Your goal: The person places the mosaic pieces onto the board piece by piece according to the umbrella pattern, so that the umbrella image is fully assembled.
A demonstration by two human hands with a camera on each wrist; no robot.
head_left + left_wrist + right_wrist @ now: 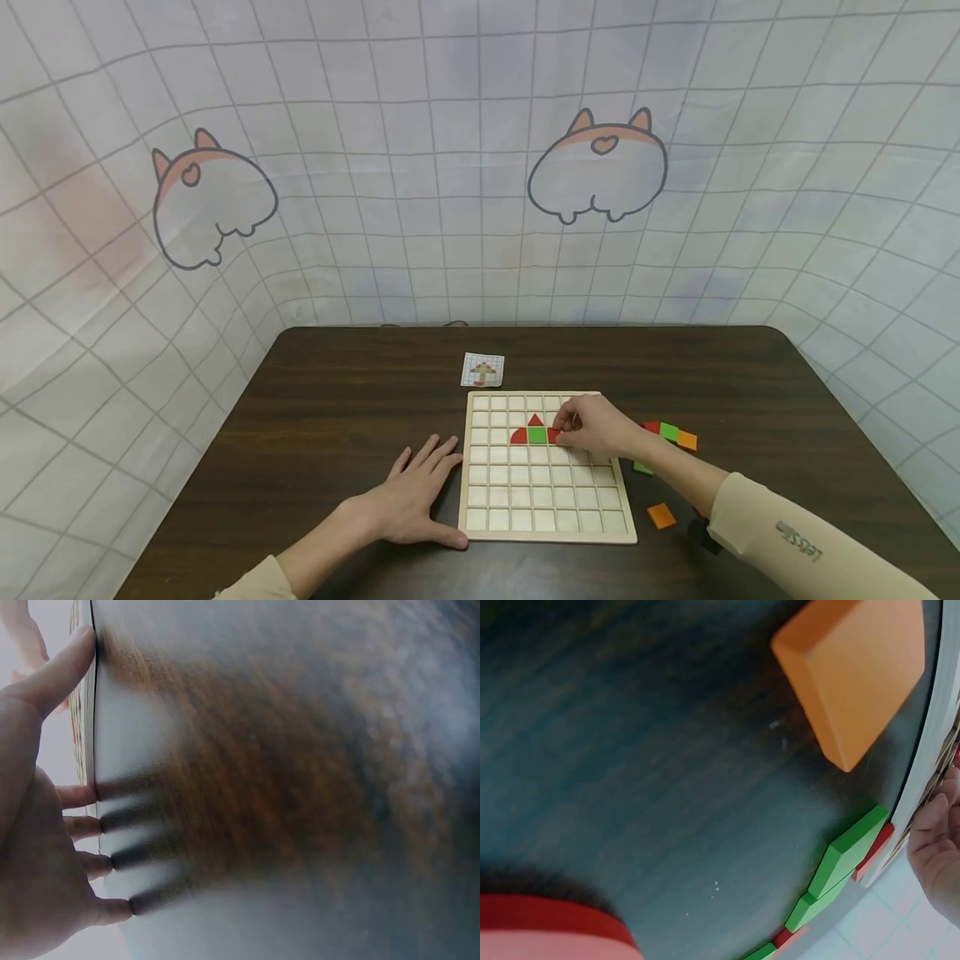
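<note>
A pale wooden grid board [542, 498] lies on the table. In its upper part sit a red triangle [535, 420], a green square [537, 435] below it, and a red quarter-round piece [519, 436] left of the square. Just right of the square my right hand [596, 425] pinches a red piece [553, 435], mostly hidden by the fingers. With fingers spread, my left hand [411, 500] rests on the table along the board's left edge, thumb at the lower left corner. The left wrist view shows those fingertips [112, 909] pressed on the tabletop.
A small printed pattern card [482, 370] lies behind the board. Right of it are loose pieces: a green square [668, 432], an orange square [687, 441] and, nearer me, another orange square [662, 516]. A red rounded piece [555, 930] shows in the right wrist view.
</note>
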